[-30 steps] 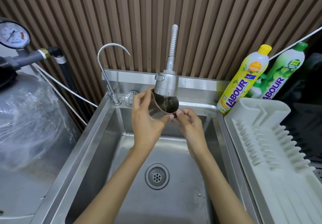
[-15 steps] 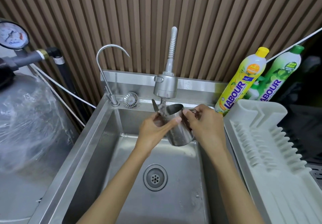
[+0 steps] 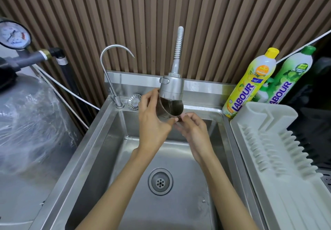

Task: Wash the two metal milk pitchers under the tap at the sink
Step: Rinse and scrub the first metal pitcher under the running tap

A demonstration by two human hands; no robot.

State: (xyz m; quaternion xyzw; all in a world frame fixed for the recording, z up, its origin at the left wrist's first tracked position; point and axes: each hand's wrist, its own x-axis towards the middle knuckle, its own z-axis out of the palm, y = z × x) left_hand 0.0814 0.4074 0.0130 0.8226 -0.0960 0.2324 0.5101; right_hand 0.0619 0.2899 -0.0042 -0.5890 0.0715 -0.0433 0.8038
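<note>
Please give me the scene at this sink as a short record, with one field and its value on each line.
place: steel sink before a slatted wall
pitcher: one metal milk pitcher, tilted under the tap head; no second pitcher in view
water: thin stream falling into the pitcher
left hand: left hand wraps the pitcher's side
right hand: right hand at the pitcher's lower edge; grip not clear
drain: drain open, basin holds nothing else
right of sink: white drying rack, no dishes on it; yellow soap bottle, green soap bottle
</note>
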